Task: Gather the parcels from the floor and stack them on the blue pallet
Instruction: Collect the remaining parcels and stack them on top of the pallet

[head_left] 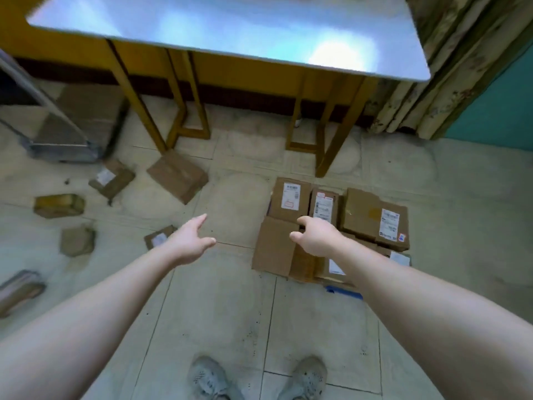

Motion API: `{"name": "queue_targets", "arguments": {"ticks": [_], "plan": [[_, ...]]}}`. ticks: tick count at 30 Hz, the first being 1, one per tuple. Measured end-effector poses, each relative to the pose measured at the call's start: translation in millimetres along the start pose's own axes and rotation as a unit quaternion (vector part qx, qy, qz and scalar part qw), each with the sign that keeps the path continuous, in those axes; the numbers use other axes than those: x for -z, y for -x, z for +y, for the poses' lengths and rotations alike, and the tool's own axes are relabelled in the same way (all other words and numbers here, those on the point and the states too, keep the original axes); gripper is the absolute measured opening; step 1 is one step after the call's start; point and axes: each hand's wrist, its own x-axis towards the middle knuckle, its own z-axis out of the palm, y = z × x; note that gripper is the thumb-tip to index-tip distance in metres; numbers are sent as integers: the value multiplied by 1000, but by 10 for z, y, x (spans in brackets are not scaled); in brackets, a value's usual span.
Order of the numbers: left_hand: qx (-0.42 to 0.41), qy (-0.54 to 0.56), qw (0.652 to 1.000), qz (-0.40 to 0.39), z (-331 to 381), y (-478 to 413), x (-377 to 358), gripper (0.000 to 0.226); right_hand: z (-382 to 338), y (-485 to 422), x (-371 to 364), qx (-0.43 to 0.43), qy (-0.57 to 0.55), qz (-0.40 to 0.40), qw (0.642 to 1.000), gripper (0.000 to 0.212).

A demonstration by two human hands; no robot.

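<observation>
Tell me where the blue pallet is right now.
In the head view, right of centre: the blue pallet lies almost hidden under the stacked parcels, only a corner showing near the right hand.

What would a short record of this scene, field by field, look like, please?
blue pallet: only a corner shows under the boxes
stacked parcels: cardboard boxes side by side, several labelled
loose parcels: at least six, scattered left of the pallet
left hand: open, holds nothing
right hand: open, holds nothing, over the stacked parcels
table: pale top, yellow legs, behind the stack
</observation>
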Motion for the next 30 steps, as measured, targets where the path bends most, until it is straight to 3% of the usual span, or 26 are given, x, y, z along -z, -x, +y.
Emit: {"name": "queue_targets", "arguments": {"ticks": [15,30], "plan": [[99,113,974,171,-2153,1864,2725,67,-3681,884,186,225,94,-7,970,56],[240,200,905,287,-3847,2031,4181,68,-6519,244,-151,357,221,-66,905,46]]}}
